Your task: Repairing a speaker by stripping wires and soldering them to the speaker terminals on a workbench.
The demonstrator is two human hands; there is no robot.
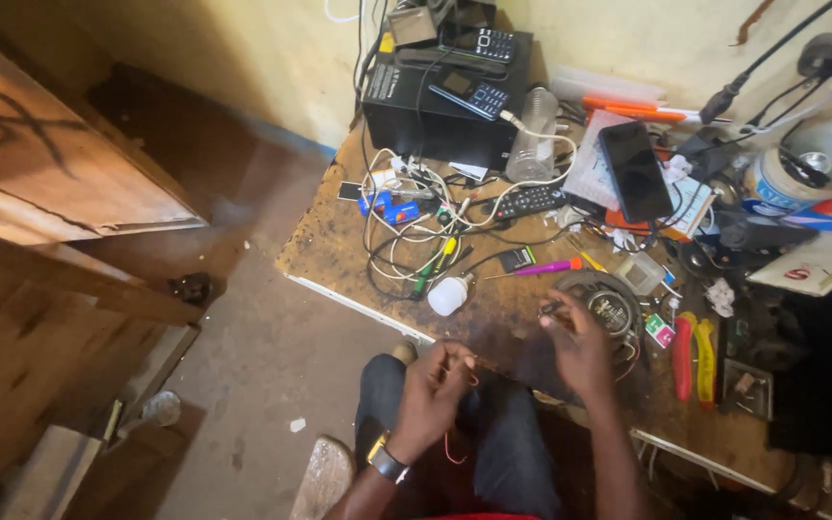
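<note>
Head view: left hand is closed, pinching a thin orange wire over the lap; right hand pinches the wire's far end above the worn wooden table, beside a round coil part. Best kept taut, grips short. Wire between the hands is too thin to trace; fingertips blurred.

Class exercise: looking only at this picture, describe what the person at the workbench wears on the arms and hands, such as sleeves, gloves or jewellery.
Both forearms are bare, with no sleeves in view and no gloves. The left hand has a wristwatch at the wrist, with a dark strap and a yellowish case. The right hand shows no watch or bracelet. Rings cannot be made out on the fingers at this size.
</note>
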